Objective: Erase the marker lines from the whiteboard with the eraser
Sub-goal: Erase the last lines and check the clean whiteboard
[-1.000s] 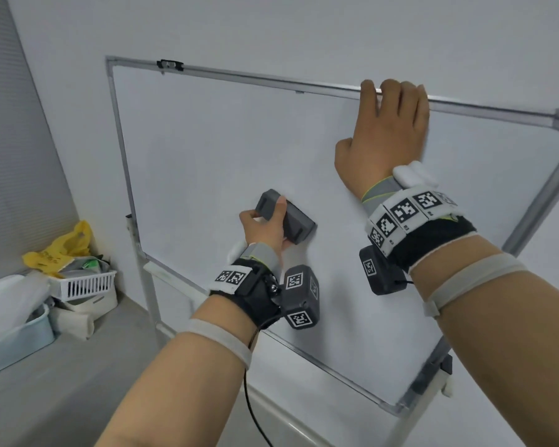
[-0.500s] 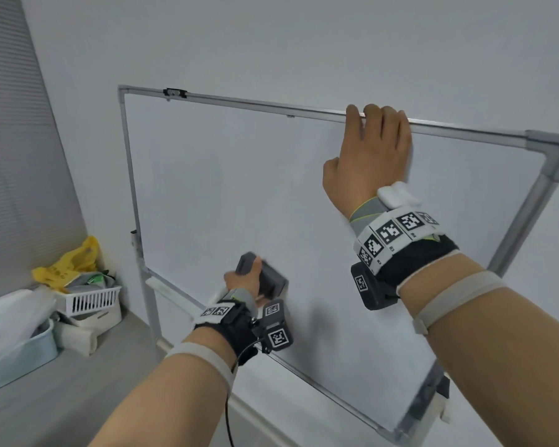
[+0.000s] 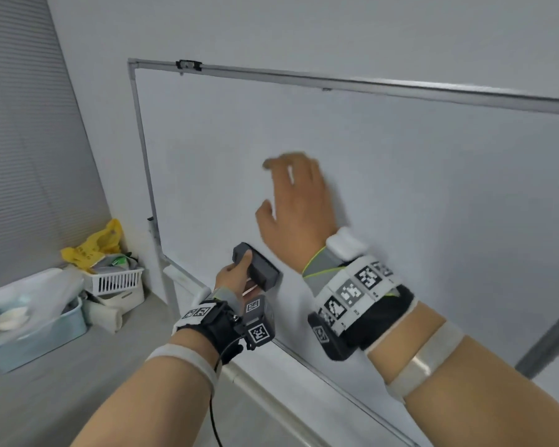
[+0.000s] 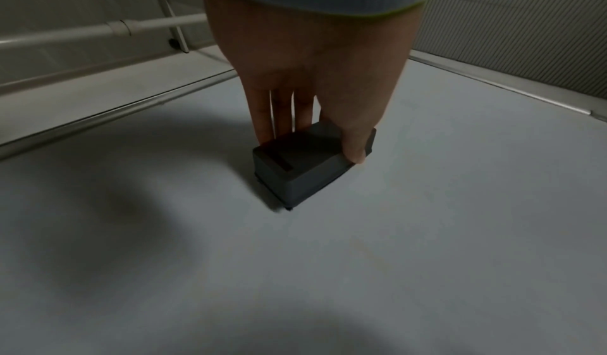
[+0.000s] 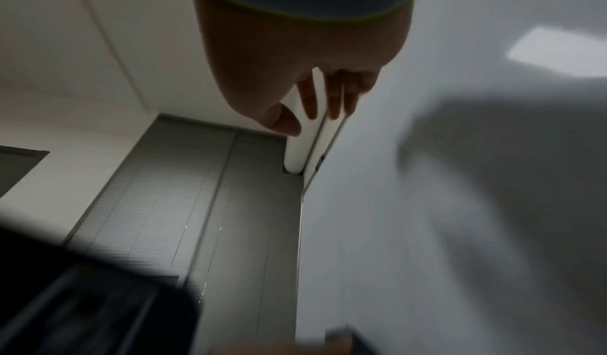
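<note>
While the left hand [image 3: 231,279] grips the eraser [image 3: 258,269], thumb along one side and fingers [image 4: 262,116] down the other, the dark grey block sits flat against the whiteboard [image 3: 400,195] near its lower edge. In the left wrist view the eraser [image 4: 305,165] touches the board [image 4: 427,230] on its underside, and a soft shadow lies on the surface to its left.

Just above and to the right of the eraser, the right hand [image 3: 299,204] is held in front of the board with fingers spread and loosely bent, gripping nothing. It is blurred, so whether the fingertips touch the surface cannot be told; it looks slightly clear of it. The right wrist view shows the same hand [image 5: 295,74] against the board's frame and a white wall, fingers [image 5: 308,100] apart.

The board's face is plain white in every view. Its grey frame [image 3: 304,77] runs across the top, with a small black clip [image 3: 188,64] near the left corner.

Farther off to the left, on the grey floor, stand a pale blue tub [image 3: 39,337], a white basket [image 3: 117,279] and a yellow bag [image 3: 94,245], before grey blinds [image 3: 23,140].
</note>
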Action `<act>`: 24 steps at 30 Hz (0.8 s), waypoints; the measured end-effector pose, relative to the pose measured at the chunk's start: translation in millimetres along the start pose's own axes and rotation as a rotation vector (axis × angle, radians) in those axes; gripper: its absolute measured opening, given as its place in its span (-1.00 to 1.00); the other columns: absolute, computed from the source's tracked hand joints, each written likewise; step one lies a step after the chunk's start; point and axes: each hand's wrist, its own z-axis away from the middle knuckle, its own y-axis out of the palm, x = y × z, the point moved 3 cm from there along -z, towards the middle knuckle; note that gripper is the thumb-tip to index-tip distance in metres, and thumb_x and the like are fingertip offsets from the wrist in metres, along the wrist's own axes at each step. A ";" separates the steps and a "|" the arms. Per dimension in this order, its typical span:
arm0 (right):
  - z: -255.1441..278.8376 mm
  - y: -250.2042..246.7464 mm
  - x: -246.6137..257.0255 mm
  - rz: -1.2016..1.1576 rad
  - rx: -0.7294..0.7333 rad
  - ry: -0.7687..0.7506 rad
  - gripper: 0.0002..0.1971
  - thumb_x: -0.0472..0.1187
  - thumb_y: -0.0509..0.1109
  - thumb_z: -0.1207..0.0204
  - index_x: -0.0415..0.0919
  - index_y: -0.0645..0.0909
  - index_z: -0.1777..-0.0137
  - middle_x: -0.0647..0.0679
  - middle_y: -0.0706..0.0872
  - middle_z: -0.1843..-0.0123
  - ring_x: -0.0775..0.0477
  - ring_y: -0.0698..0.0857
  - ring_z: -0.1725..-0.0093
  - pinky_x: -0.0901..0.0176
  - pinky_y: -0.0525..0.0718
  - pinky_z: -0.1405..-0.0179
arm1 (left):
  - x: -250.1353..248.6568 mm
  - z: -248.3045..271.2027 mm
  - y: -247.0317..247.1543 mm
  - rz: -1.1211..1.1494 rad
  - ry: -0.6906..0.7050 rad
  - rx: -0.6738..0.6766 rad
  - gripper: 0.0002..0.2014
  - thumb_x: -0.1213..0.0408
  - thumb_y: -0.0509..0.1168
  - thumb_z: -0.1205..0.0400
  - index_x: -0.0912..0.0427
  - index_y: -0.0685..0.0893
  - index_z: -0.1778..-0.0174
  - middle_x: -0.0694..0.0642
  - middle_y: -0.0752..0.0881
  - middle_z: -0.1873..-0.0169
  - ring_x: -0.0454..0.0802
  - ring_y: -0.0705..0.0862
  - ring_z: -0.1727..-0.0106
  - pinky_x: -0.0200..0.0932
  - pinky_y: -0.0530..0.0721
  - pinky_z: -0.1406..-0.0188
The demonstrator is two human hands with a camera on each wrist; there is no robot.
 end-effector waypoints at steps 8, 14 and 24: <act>125.6 190.4 -1.4 -0.272 0.973 0.700 -0.84 -0.01 0.31 -0.60 -0.03 0.66 0.02 -0.01 0.81 0.04 -0.12 0.79 0.07 -0.08 0.75 -0.04 | -4.7 -85.9 -107.7 0.119 -0.076 0.028 -0.70 0.14 0.42 -0.66 0.37 0.67 -0.04 0.25 0.73 0.15 0.18 0.78 -0.08 0.17 0.85 0.07; 175.8 281.0 20.9 -0.856 0.837 1.386 -0.45 0.02 0.51 -0.60 -0.20 0.46 -0.47 -0.20 0.75 -0.17 -0.10 0.84 0.05 0.12 0.81 0.09 | 12.5 -133.6 -168.6 0.190 -0.149 0.112 -0.77 0.39 0.27 -0.75 0.17 0.57 -0.32 0.33 0.77 0.03 0.24 0.81 0.00 0.16 0.86 0.04; 196.2 353.3 25.0 -0.539 0.458 1.322 -0.74 -0.16 0.66 -0.41 0.00 0.61 0.08 -0.01 0.82 0.18 -0.10 0.82 0.15 -0.11 0.80 0.00 | 25.9 -182.1 -214.1 -0.003 -0.203 0.067 -0.58 0.52 0.17 -0.76 0.04 0.45 -0.49 0.29 0.73 -0.05 0.19 0.77 -0.04 0.10 0.76 -0.13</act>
